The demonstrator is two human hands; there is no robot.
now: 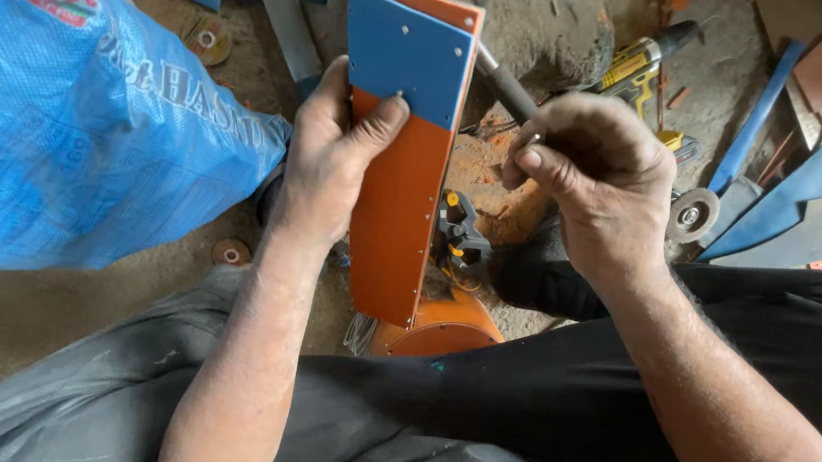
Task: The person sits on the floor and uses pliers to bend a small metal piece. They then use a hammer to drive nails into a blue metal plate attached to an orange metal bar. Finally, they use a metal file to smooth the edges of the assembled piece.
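Dusty ground lies under my two hands, with one yellow drill (637,70) beyond my right knuckles and one blue woven sack (70,118) with pale lettering left of my left wrist. My left hand (330,158) grips one long orange panel (395,209), thumb pressed on its single blue plate (408,55). My right hand (597,179) pinches one thin dark tool (505,89) just right of the panel.

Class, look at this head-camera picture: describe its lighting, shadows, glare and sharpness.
Head view: soft, even daylight, no hard shadows; no glare on the orange panel or its blue plate; left hand and right hand are sharp; the blue sack is bright but not blown out; slight wide-angle stretch at the edges.
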